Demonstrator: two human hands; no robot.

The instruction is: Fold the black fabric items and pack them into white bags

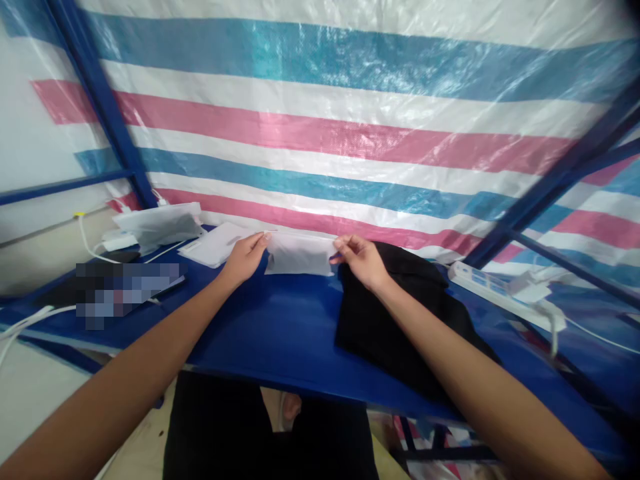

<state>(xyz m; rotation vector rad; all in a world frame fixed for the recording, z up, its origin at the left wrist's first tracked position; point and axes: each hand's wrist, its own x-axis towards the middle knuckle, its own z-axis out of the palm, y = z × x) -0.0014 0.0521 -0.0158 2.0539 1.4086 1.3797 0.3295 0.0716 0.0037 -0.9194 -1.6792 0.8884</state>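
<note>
A thin, whitish, translucent plastic bag [301, 255] is stretched between my two hands above the far part of the blue table [270, 320]. My left hand [246, 257] pinches its upper left corner between thumb and fingers. At the upper right corner, my right hand [361, 260] pinches it the same way. Whether anything lies inside the bag, I cannot tell. Folded black cloth [400, 320] lies beneath and beside my right hand and forearm. Just left of my left hand rests a stack of white sheets or flat bags [214, 245].
Further left are another whitish plastic bag [163, 223], a white charger [120, 240] with cables, and a partly blurred-out flat object [167, 285]. A white power strip [500, 293] lies at the right. Blue metal posts [95, 100] and a striped plastic sheet [320, 133] bound the table's back.
</note>
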